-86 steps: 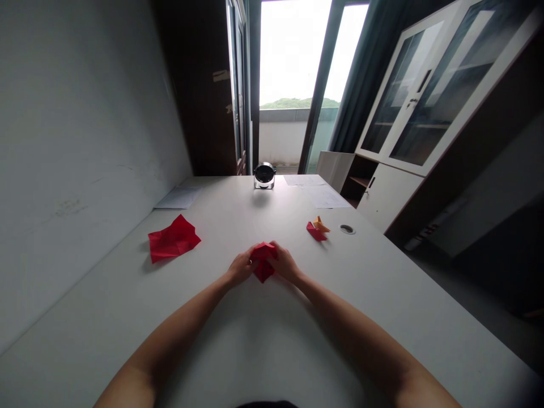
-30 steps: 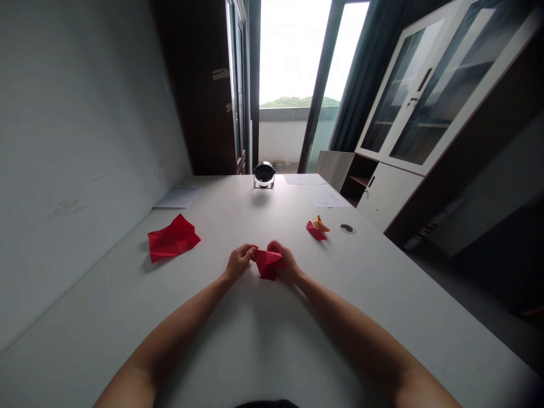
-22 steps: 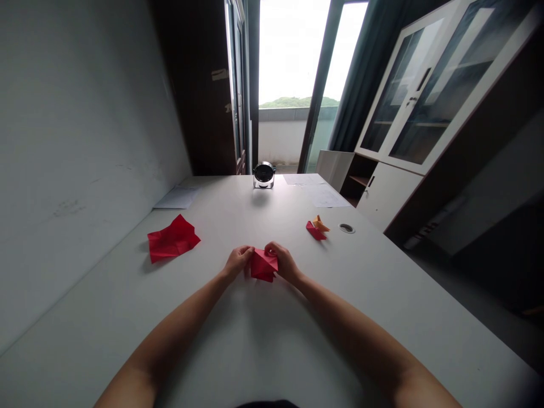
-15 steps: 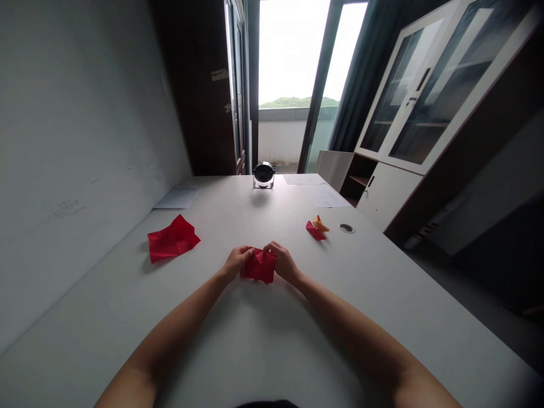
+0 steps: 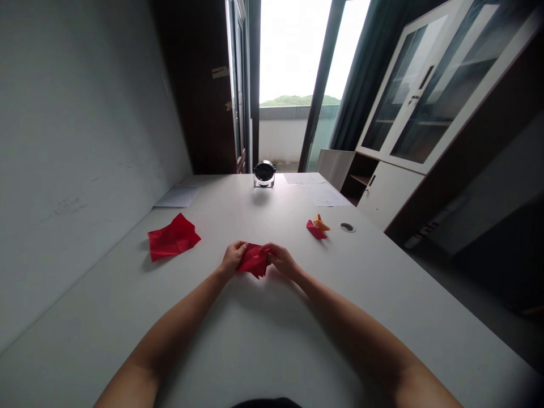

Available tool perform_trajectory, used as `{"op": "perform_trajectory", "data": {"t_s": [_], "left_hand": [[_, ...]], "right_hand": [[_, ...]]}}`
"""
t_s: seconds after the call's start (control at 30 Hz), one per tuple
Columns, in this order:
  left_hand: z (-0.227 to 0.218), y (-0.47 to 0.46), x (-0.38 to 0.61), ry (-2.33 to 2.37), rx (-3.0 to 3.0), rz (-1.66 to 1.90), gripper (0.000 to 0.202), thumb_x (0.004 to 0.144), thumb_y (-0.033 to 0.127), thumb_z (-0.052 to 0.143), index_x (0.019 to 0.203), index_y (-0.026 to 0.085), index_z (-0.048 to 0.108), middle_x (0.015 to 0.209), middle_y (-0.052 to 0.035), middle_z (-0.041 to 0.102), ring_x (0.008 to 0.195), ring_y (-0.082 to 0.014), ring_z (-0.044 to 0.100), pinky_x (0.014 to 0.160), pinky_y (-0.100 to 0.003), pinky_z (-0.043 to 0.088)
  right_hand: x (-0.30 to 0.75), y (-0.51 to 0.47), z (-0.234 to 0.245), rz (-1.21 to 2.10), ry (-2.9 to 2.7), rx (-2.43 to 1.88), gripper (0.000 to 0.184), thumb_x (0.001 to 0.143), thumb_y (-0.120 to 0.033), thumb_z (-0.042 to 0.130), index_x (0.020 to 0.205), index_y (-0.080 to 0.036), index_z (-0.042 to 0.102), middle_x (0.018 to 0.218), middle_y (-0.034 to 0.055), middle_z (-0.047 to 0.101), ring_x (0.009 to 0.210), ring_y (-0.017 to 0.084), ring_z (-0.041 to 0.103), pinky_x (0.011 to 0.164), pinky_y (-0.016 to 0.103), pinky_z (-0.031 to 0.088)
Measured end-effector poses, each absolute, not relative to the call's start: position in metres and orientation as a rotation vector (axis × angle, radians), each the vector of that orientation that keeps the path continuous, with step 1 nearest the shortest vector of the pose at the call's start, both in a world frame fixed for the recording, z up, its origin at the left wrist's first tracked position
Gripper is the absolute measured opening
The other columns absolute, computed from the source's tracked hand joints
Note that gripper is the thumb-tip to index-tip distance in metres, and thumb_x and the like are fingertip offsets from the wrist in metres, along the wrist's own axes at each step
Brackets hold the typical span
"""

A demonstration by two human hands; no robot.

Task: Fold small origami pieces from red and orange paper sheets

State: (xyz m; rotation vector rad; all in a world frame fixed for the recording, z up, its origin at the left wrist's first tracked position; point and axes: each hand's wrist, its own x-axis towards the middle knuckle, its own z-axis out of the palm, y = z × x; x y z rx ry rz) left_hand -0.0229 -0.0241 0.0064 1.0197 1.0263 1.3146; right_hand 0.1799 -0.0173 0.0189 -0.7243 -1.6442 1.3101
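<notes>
White tabletop [image 5: 238, 212], folded red paper [image 5: 254, 260] in the grip of both hands [image 5: 232, 258] [image 5: 282, 261]

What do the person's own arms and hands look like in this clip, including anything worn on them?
The left hand and right hand are ungloved. The left arm and right arm are bare as far as they show, with no sleeve, watch or bracelet visible. Rings or small markings are too fine to make out.
</notes>
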Motion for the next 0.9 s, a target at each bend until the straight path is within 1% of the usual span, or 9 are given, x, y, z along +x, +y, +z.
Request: {"op": "perform_trajectory", "data": {"t_s": [0.13, 0.23, 0.33, 0.47, 0.57, 0.67, 0.77, 0.83, 0.9], "left_hand": [[0.006, -0.023, -0.024, 1.058, 0.991, 1.364, 0.036, 0.075, 0.047, 0.073, 0.086, 0.014, 0.064, 0.074, -0.0039, 0.068, 0.062, -0.0142, 0.062, 0.056, -0.024, 0.05], [0.006, -0.022, -0.024, 1.086, 0.973, 1.373, 0.035, 0.076, 0.046, 0.072, 0.089, 0.014, 0.064, 0.073, -0.0034, 0.068, 0.061, -0.0146, 0.063, 0.056, -0.025, 0.051], [0.008, -0.023, -0.023, 1.088, 0.973, 1.352, 0.042, 0.077, 0.043, 0.072, 0.106, 0.015, 0.061, 0.077, -0.0043, 0.069, 0.061, -0.0151, 0.064, 0.056, -0.026, 0.052], [0.012, -0.026, -0.019, 1.027, 1.007, 1.329, 0.071, 0.078, 0.038, 0.074, 0.138, 0.02, 0.041, 0.092, -0.0081, 0.07, 0.071, -0.0181, 0.068, 0.063, -0.03, 0.056], [0.015, -0.031, -0.017, 0.99, 1.075, 1.319, 0.082, 0.077, 0.035, 0.075, 0.145, 0.023, 0.032, 0.101, -0.0106, 0.069, 0.078, -0.0192, 0.069, 0.067, -0.031, 0.056], [0.016, -0.033, -0.015, 0.961, 1.18, 1.289, 0.072, 0.078, 0.033, 0.074, 0.141, 0.023, 0.041, 0.103, -0.0099, 0.068, 0.077, -0.0172, 0.067, 0.068, -0.029, 0.055], [0.016, -0.033, -0.014, 0.98, 1.254, 1.271, 0.049, 0.078, 0.031, 0.071, 0.123, 0.018, 0.057, 0.106, -0.0107, 0.068, 0.084, -0.0182, 0.066, 0.074, -0.031, 0.054], [0.017, -0.033, -0.014, 1.005, 1.29, 1.276, 0.037, 0.078, 0.03, 0.071, 0.111, 0.017, 0.063, 0.108, -0.0113, 0.068, 0.091, -0.0201, 0.066, 0.08, -0.033, 0.054], [0.018, -0.033, -0.014, 1.014, 1.299, 1.271, 0.034, 0.078, 0.031, 0.071, 0.107, 0.016, 0.065, 0.109, -0.0116, 0.068, 0.094, -0.0214, 0.065, 0.081, -0.033, 0.053]], "right_hand": [[0.18, -0.021, 0.021, 1.401, -1.674, -0.676, 0.016, 0.08, -0.02, 0.059, 0.092, -0.014, 0.068, 0.074, 0.0045, 0.066, 0.062, 0.015, 0.059, 0.061, 0.029, 0.05], [0.179, -0.021, 0.019, 1.373, -1.706, -0.671, 0.016, 0.08, -0.021, 0.06, 0.092, -0.015, 0.069, 0.076, 0.0053, 0.067, 0.065, 0.016, 0.06, 0.062, 0.03, 0.05], [0.179, -0.018, 0.016, 1.243, -1.732, -0.698, 0.015, 0.08, -0.022, 0.061, 0.09, -0.016, 0.07, 0.082, 0.0063, 0.069, 0.071, 0.017, 0.062, 0.066, 0.03, 0.05], [0.182, -0.011, 0.014, 1.086, -1.674, -0.774, 0.017, 0.081, -0.021, 0.057, 0.091, -0.017, 0.07, 0.082, 0.0054, 0.07, 0.071, 0.017, 0.062, 0.064, 0.029, 0.049], [0.185, -0.008, 0.014, 1.068, -1.649, -0.796, 0.016, 0.079, -0.02, 0.057, 0.09, -0.018, 0.07, 0.082, 0.0049, 0.07, 0.071, 0.018, 0.063, 0.066, 0.03, 0.05], [0.185, -0.01, 0.015, 1.149, -1.657, -0.738, 0.016, 0.08, -0.022, 0.06, 0.092, -0.018, 0.07, 0.091, 0.0062, 0.072, 0.08, 0.019, 0.065, 0.073, 0.032, 0.052], [0.184, -0.013, 0.018, 1.255, -1.695, -0.664, 0.021, 0.08, -0.025, 0.063, 0.099, -0.018, 0.069, 0.1, 0.0076, 0.071, 0.086, 0.02, 0.065, 0.076, 0.032, 0.052], [0.184, -0.015, 0.018, 1.282, -1.734, -0.668, 0.022, 0.081, -0.029, 0.065, 0.099, -0.018, 0.069, 0.098, 0.0075, 0.071, 0.083, 0.02, 0.064, 0.073, 0.031, 0.051], [0.184, -0.015, 0.018, 1.253, -1.754, -0.722, 0.022, 0.082, -0.035, 0.066, 0.094, -0.017, 0.07, 0.091, 0.0067, 0.07, 0.078, 0.019, 0.063, 0.069, 0.03, 0.05]]}}
